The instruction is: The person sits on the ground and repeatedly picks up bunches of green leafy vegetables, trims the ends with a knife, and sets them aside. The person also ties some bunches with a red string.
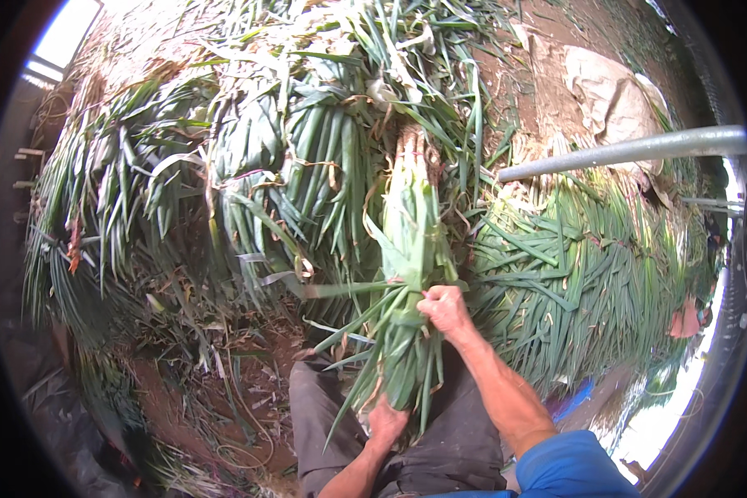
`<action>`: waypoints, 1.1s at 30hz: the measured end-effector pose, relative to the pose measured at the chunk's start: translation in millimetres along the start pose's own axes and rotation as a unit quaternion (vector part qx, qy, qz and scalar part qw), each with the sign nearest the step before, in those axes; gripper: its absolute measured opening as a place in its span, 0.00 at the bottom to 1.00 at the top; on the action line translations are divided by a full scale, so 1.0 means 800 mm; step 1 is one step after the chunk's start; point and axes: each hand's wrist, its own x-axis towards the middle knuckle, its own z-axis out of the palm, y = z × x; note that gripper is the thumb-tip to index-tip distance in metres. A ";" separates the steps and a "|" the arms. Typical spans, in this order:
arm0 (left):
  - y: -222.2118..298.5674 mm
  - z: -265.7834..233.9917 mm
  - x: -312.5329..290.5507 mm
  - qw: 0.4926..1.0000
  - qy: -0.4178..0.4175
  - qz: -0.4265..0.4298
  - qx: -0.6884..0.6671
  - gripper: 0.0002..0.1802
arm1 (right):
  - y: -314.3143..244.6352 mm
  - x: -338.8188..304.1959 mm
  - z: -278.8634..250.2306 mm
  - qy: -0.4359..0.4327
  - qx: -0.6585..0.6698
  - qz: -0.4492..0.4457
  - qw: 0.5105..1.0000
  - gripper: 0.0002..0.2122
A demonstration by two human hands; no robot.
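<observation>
Green bundle point(408, 236): right hand point(446, 310) clenched on its middle, left hand point(386, 422) at its tips, hold hidden; littered soil point(170, 394) leftward.

Your left hand point(388, 422): fingers mostly hidden beneath the green onion bunch point(408, 232). Your right hand point(446, 309): fingertips partly hidden; pink strand point(426, 294) there too small to trace. Outstretched leaf point(344, 290): blurred. Your blue sleeve point(573, 466): cut off by the lower picture edge. Metal pole point(622, 155): right end cut off at the view's rim.

Pole point(622, 154) smooth metal (dull sheen); trousers point(319, 415) matt cloth.
</observation>
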 end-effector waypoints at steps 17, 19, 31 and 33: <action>0.233 -0.271 -0.091 0.890 0.171 0.421 0.027 0.14 | -0.390 -0.061 -0.008 -0.011 0.213 -0.188 0.959 0.12; 0.248 -0.313 -0.118 0.868 0.210 0.449 0.030 0.15 | -0.439 -0.093 0.007 -0.027 0.226 -0.242 0.943 0.10; 0.036 -0.497 -0.076 0.927 0.246 0.274 -0.068 0.13 | -0.512 -0.163 0.360 -0.001 -0.059 -0.516 0.855 0.06; -0.060 -0.522 -0.018 0.963 0.197 0.124 -0.136 0.14 | -0.438 -0.119 0.427 -0.190 -0.082 -0.407 0.890 0.11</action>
